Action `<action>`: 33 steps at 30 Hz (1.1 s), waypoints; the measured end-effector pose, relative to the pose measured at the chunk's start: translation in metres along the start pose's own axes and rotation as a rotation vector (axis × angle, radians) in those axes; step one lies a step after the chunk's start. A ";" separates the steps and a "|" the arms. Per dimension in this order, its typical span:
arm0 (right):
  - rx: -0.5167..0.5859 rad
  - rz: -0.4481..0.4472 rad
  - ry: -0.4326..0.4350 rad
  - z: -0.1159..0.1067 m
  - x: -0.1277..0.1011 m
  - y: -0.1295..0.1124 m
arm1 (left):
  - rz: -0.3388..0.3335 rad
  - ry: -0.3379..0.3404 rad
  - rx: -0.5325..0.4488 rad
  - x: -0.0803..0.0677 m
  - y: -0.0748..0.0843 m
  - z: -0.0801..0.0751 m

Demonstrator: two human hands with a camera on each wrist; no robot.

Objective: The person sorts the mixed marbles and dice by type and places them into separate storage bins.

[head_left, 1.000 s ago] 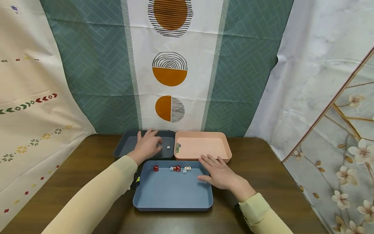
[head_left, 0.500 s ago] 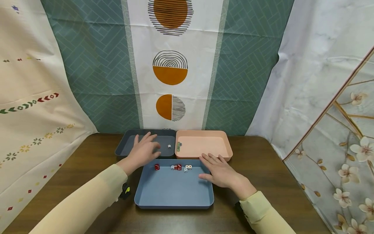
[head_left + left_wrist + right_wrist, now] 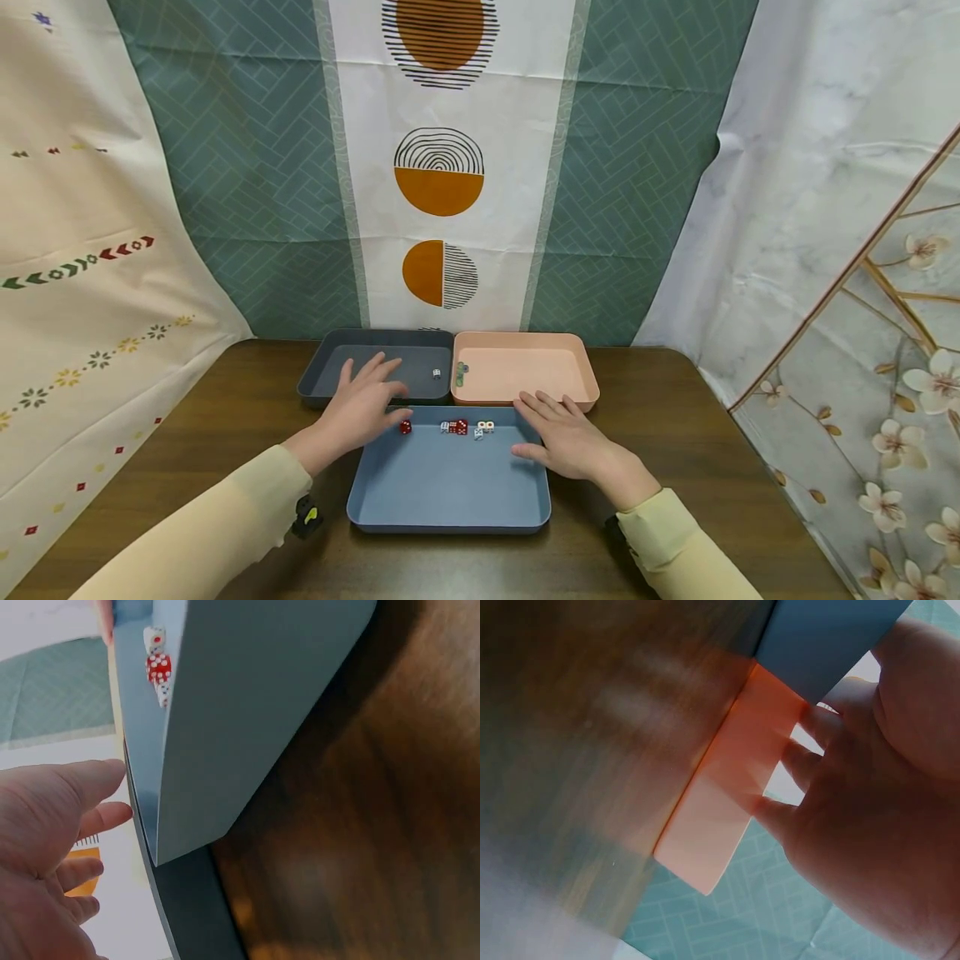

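Observation:
My left hand (image 3: 358, 414) is held with fingers spread and nothing in it, over the near edge of the dark grey tray (image 3: 318, 385). Its thumb tip overlaps a red die (image 3: 406, 427) in the blue tray (image 3: 450, 487) in the head view. Along the blue tray's far side sit several other dice, red ones (image 3: 461, 427) and white ones (image 3: 478, 433). One white die (image 3: 437, 374) lies in the grey tray. My right hand (image 3: 576, 448) lies flat-fingered over the blue tray's far right corner, fingertips right at the near rim of the pink tray (image 3: 536, 367).
Small green pieces (image 3: 460, 375) lie at the left end of the pink tray. All three trays stand against each other on a dark wooden table (image 3: 652, 417). A green and white cloth (image 3: 637, 208) hangs behind, with patterned cloths at both sides.
My left hand has drawn back from over the grey tray, toward me and slightly left, its fingers spreading. The right hand stays where it was. The dice look unmoved.

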State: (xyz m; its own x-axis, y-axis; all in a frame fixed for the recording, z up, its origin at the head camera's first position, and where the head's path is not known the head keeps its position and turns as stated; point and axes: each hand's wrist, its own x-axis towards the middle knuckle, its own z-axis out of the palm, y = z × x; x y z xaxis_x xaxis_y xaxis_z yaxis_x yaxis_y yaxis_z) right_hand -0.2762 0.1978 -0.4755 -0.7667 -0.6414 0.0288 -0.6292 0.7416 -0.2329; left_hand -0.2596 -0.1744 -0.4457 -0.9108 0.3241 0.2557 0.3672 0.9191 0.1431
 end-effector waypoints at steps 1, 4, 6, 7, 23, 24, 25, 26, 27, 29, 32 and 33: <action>0.002 0.004 -0.008 -0.002 -0.001 -0.002 | -0.004 -0.001 -0.006 -0.002 0.000 0.001; 0.024 0.005 -0.011 -0.005 -0.002 -0.006 | -0.006 0.002 -0.007 -0.007 0.001 0.003; 0.019 0.012 -0.014 -0.005 -0.002 -0.006 | -0.006 0.008 -0.005 -0.011 0.001 0.004; 0.011 0.013 -0.015 -0.004 -0.001 -0.006 | -0.008 0.012 -0.002 -0.012 0.001 0.005; 0.001 0.017 -0.029 -0.009 -0.002 -0.008 | 0.016 0.052 0.027 -0.025 0.005 0.009; 0.002 0.018 -0.029 -0.009 -0.002 -0.008 | 0.011 0.046 0.028 -0.026 0.004 0.010; 0.005 0.017 -0.027 -0.009 -0.002 -0.008 | 0.011 0.043 0.032 -0.026 0.004 0.011; 0.006 0.016 -0.026 -0.009 -0.001 -0.007 | 0.011 0.041 0.033 -0.027 0.004 0.011; 0.008 0.017 -0.028 -0.009 -0.001 -0.007 | 0.010 0.038 0.035 -0.027 0.003 0.012; 0.006 0.022 -0.032 -0.009 -0.001 -0.007 | 0.006 0.033 0.034 -0.027 0.003 0.012; 0.004 0.027 -0.035 -0.010 0.000 -0.007 | 0.003 0.027 0.035 -0.028 0.001 0.014; 0.002 0.029 -0.038 -0.010 -0.001 -0.007 | 0.001 0.026 0.036 -0.028 0.001 0.015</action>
State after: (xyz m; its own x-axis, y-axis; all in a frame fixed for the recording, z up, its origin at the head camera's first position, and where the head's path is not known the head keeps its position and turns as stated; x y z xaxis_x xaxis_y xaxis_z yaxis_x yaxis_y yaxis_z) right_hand -0.2722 0.1947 -0.4642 -0.7792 -0.6266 -0.0147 -0.6063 0.7596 -0.2354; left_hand -0.2363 -0.1793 -0.4669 -0.9049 0.3197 0.2808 0.3609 0.9263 0.1084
